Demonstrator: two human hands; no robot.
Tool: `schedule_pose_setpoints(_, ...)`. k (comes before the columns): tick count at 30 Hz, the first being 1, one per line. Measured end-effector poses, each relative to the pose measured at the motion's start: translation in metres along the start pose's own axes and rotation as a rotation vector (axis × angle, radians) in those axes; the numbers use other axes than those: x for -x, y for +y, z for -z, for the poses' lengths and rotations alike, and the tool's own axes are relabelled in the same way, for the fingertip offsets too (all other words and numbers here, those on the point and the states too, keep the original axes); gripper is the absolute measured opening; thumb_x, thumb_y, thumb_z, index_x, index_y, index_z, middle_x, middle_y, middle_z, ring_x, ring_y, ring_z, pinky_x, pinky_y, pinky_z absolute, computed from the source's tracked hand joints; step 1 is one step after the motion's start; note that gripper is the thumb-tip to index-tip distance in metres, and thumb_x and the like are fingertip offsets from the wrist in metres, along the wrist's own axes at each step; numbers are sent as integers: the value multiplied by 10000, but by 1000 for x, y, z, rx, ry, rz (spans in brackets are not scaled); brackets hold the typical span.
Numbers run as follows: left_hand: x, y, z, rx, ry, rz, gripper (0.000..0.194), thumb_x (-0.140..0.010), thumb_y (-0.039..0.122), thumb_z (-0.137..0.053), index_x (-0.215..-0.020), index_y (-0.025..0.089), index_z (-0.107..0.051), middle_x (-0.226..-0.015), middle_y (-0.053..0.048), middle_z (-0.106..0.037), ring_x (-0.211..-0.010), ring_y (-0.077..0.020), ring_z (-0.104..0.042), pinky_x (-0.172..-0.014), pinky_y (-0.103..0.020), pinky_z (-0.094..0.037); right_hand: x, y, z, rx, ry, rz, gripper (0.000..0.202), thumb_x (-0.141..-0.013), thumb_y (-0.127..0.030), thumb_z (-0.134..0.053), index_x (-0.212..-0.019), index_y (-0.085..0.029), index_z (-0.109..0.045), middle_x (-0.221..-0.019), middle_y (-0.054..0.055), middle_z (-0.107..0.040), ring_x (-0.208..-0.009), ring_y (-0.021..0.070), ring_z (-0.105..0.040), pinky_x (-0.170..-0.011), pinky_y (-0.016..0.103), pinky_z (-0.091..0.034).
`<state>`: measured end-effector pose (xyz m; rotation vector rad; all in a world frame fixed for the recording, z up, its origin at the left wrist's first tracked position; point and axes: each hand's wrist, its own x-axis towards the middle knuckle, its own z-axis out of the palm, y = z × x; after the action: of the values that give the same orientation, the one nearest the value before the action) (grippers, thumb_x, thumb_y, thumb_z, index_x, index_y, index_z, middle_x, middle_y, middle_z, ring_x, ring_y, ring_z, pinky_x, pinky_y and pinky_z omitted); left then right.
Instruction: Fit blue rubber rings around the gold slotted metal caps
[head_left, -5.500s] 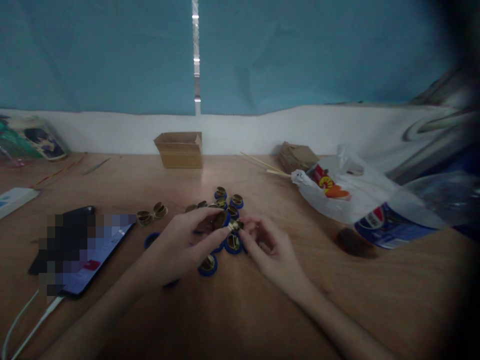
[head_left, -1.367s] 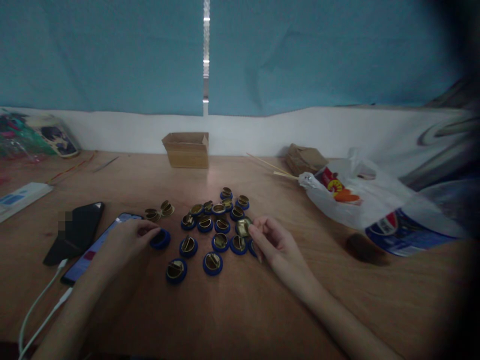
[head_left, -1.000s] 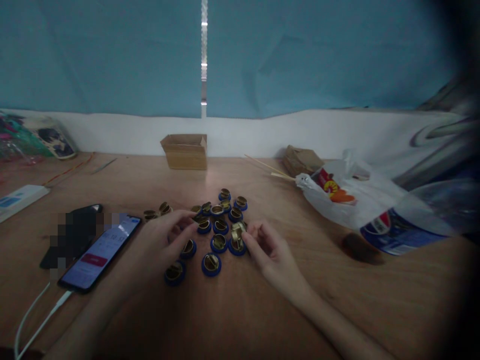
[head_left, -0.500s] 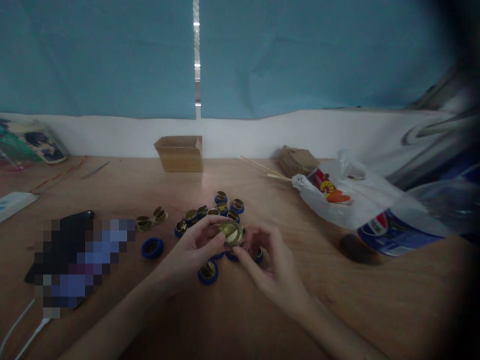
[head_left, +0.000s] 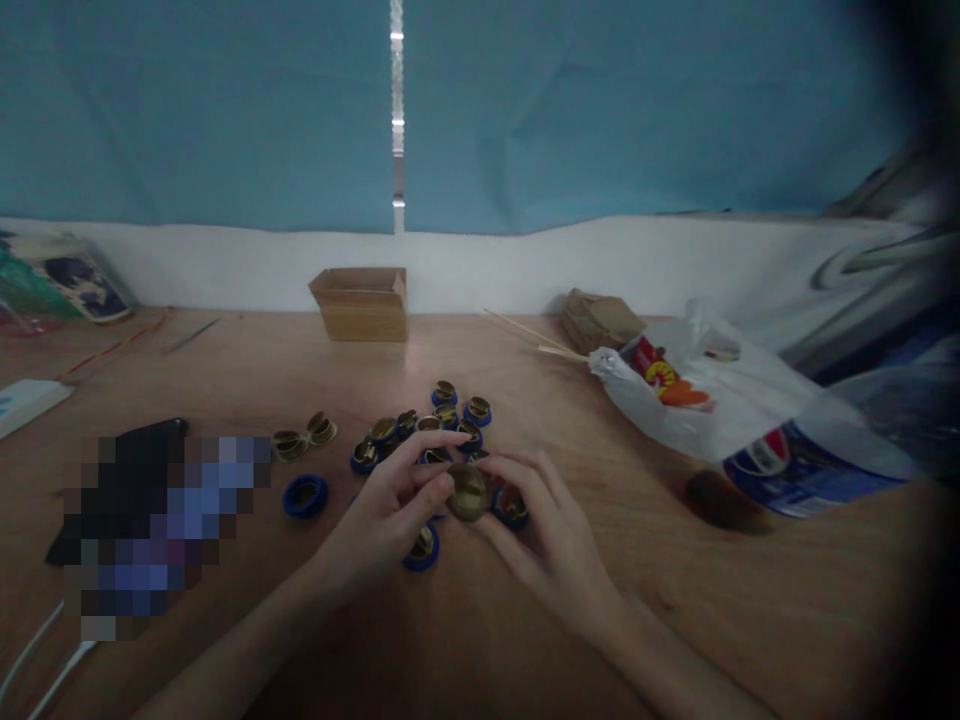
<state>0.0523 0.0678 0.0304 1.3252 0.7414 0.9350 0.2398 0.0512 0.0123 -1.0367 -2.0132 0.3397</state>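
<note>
Between my two hands is a round brass-coloured metal cap (head_left: 469,492), its broad face toward me. My left hand (head_left: 401,510) grips its left edge with thumb and fingers. On the opposite edge, my right hand (head_left: 551,530) pinches it with thumb and forefinger. Behind and under my hands lies a cluster of similar brass pieces seated in blue rings, such as a blue-ringed piece (head_left: 477,410) at the back and another blue-ringed piece (head_left: 422,547) in front. Left of the cluster sit a separate blue ring (head_left: 305,496) and an opened pair of brass pieces (head_left: 321,429).
A small cardboard box (head_left: 364,310) stands by the wall. To the right are a crumpled brown paper bag (head_left: 600,318), a white plastic bag (head_left: 645,415) with wooden sticks, and a Pepsi bottle (head_left: 817,470) lying down. A dark phone (head_left: 127,490), partly pixelated, lies left beside a cable.
The brass cap has turned in my fingers, from a tilted view with its inside showing to a rounder face toward me. It also sits slightly lower. The view has shifted a little.
</note>
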Motion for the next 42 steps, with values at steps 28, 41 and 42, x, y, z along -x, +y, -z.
schedule_pose_setpoints(28,7,4,15,-1056,4,-564,105,-891,191,-592,-993,214,-594,-1109,-67,-574,-1005,-192,-594,-848,-330,-503,2,3,5,263,39,132,358,-923,-185,-538,-1274,-210,-474,-1074,113,-637,-981,240,-645,-805,374,-590)
schedule_pose_setpoints(41,8,13,11,-938,-43,-420,117,-872,134,-583,-898,201,-490,-1143,-66,-454,-1094,-185,-492,-918,-312,-452,-3,7,4,356,-12,237,278,-977,-258,-435,-1202,-129,-534,-1035,140,-654,-941,225,-668,-756,346,-608)
schedule_pose_setpoints(42,9,13,10,-941,-13,-422,106,-877,143,-578,-888,199,-489,-1106,-60,-458,-1040,-174,-505,-883,-303,-461,-3,7,4,360,-18,244,282,-979,-260,-432,-1203,-121,-534,-1034,143,-654,-940,222,-668,-754,339,-607)
